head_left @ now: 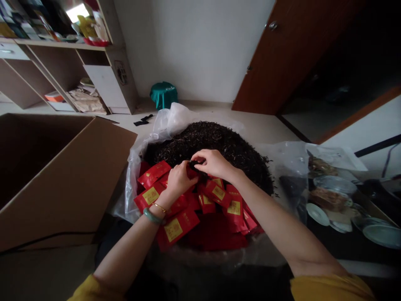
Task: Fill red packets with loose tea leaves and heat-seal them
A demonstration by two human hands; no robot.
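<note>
A heap of dark dried tea leaves (219, 136) fills the far part of a clear plastic bag (133, 175). Several red packets (218, 192) with gold labels lie on the near side of it. My left hand (179, 179), with a green bangle at the wrist, is closed on the edge of a red packet, mostly covered by the fingers. Close against it, my right hand (213, 162) pinches a small clump of dark tea leaves at the packet's top. The packet's opening is hidden between the hands.
An open cardboard box (62, 179) stands on the left. To the right are a clear plastic sheet (290, 167), several lids or dishes (318, 214) and a white tray (338, 155). A teal-covered stool or bin (163, 95) stands by the wall, near a wooden door (282, 54) and shelving (106, 79).
</note>
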